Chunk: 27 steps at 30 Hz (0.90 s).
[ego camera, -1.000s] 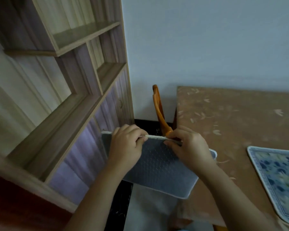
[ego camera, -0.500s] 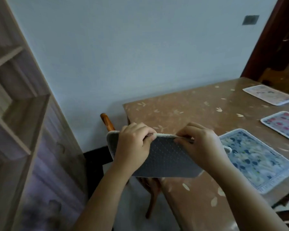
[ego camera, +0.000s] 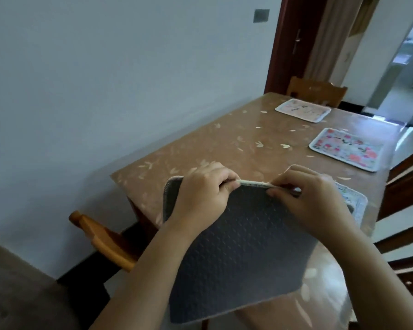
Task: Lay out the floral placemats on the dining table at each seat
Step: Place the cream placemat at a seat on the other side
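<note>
I hold a placemat point(ego camera: 236, 253) upright over the near end of the brown dining table point(ego camera: 200, 148), its grey dotted backing facing me. My left hand point(ego camera: 200, 196) and my right hand point(ego camera: 310, 198) both pinch its top edge. A blue floral placemat point(ego camera: 354, 202) lies on the table behind my right hand, mostly hidden. A pink floral placemat point(ego camera: 346, 148) lies further along the right side. A pale pink placemat point(ego camera: 303, 110) lies at the far end.
A wooden chair point(ego camera: 105, 241) stands at the table's near-left end against the wall. Another chair point(ego camera: 316, 90) stands at the far end before a doorway. Dark wooden chair slats point(ego camera: 405, 210) are at the right.
My view has swung right from the shelf unit along the table. The held placemat has come over the table's near end, and the far placemats have come into view.
</note>
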Available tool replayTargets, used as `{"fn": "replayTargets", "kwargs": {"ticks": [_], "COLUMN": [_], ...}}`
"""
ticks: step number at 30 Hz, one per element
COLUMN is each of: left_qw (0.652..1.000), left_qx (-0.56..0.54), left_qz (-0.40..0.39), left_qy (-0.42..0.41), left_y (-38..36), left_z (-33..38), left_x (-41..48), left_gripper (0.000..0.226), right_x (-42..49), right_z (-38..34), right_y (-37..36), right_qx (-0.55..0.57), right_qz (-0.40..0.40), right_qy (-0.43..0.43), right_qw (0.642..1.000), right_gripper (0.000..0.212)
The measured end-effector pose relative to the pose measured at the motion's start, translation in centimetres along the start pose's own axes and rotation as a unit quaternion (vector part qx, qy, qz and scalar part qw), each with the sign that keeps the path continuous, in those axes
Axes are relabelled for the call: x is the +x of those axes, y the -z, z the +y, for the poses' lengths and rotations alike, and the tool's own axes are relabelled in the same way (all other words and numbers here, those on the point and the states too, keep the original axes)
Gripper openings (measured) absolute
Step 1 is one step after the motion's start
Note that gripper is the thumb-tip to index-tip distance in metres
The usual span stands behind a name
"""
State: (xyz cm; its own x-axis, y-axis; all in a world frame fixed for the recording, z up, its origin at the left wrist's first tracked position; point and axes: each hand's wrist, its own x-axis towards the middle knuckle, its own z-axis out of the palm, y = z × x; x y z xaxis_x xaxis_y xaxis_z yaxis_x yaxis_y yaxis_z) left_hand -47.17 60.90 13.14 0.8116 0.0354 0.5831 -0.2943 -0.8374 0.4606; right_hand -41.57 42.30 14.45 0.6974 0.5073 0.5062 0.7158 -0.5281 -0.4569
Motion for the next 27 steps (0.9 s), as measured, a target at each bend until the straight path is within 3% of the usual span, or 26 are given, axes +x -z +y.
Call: {"fn": "replayTargets", "kwargs": {"ticks": [11, 18, 27], "left_qw": [0.995, 0.993, 0.978], "left_qx": [-0.033, -0.005, -0.075], "left_qz": [-0.067, -0.088, -0.169], "left_qy": [-0.058, -0.084, -0.092], "left_y": [-1.5, -1.9, -3.6], "left_z": [-6.8, -11.7, -20.3], "left_x": [8.6, 9.6, 10.4], "left_gripper": [0.006, 0.003, 0.008], "right_x": [6.4, 8.1, 10.4], "right_z": [2.9, 2.1, 0.4], "right_y": [-4.2, -8.4, -14.9], "right_qx": [-0.037, -0.044, -0.109], "right_qz": [0.065, 0.069, 0.046], "right_qy": [-0.079, -0.136, -0.212], "right_qw": [0.994, 0.987, 0.97], "right_gripper": [0.008, 0.008, 0.008]}}
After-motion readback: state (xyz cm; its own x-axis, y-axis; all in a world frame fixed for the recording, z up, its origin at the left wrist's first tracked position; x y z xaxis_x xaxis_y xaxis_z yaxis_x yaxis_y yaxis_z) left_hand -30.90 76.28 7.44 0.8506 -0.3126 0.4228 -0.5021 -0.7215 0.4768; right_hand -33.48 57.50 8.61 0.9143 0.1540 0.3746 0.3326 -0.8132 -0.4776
